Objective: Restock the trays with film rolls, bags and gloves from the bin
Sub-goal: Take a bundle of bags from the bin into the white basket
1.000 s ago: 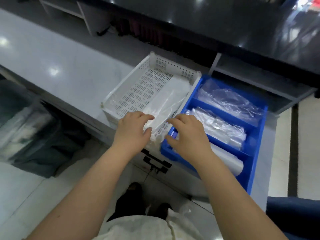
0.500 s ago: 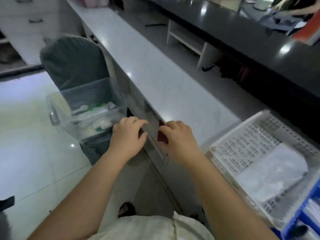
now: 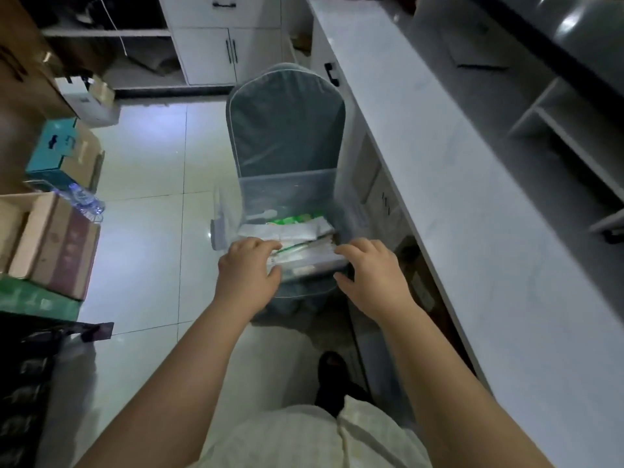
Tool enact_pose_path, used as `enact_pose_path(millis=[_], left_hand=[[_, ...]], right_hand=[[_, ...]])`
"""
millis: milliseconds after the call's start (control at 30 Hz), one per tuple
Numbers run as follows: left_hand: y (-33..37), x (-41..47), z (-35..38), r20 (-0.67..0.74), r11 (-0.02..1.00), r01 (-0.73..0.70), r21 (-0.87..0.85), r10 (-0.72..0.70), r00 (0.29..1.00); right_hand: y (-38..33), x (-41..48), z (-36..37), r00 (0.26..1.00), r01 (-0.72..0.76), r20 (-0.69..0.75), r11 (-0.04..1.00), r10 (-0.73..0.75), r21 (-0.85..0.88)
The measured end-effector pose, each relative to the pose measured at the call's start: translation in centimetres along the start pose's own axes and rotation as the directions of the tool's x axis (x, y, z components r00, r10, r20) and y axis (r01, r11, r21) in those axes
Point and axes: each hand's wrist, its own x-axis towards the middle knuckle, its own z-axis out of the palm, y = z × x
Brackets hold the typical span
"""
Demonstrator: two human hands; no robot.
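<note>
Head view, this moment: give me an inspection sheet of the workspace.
Surface: white counter along the right, bare where visible.
Job's things: clear bin on a grey covered chair, holding white and green packets.
Clutter: cardboard boxes stacked at left.
Grippers: left hand and right hand at the bin's near edge, fingers on the packets; no closed grasp visible.
Cables: one white cable hanging in the far shelf unit.
Surroundings: glossy tiled floor, white cabinets behind.

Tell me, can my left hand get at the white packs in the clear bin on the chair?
Probably yes. The left hand is already at the near rim of the clear bin, whose top is open, fingers over the white packs. Nothing lies over them; the right hand is at the other side.
</note>
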Motion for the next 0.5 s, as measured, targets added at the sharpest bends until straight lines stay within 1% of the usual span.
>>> enact_pose_path(millis=[100, 233, 367, 500], left_hand=[[-2.0, 4.4, 1.4, 0.024, 0.997, 0.073, 0.028, -0.074, 0.997], [-4.1, 10.9, 4.2, 0.095, 0.982, 0.174, 0.074, -0.18, 0.979], [-5.5, 16.6, 8.0, 0.221, 0.963, 0.241, 0.116, -0.262, 0.939], [-7.0, 21.1, 12.8, 0.337, 0.954, 0.265, 0.137, -0.296, 0.893]], right_hand=[[1.7, 5.9, 2.0, 0.997, 0.015, 0.073, 1.0, -0.016, 0.016], [4.4, 14.2, 6.1, 0.976, 0.047, 0.209, 0.997, -0.058, 0.053], [6.3, 21.4, 10.9, 0.919, 0.053, 0.385, 0.995, -0.081, 0.083], [8.1, 27.2, 16.0, 0.847, 0.028, 0.527, 0.995, -0.077, 0.1]])
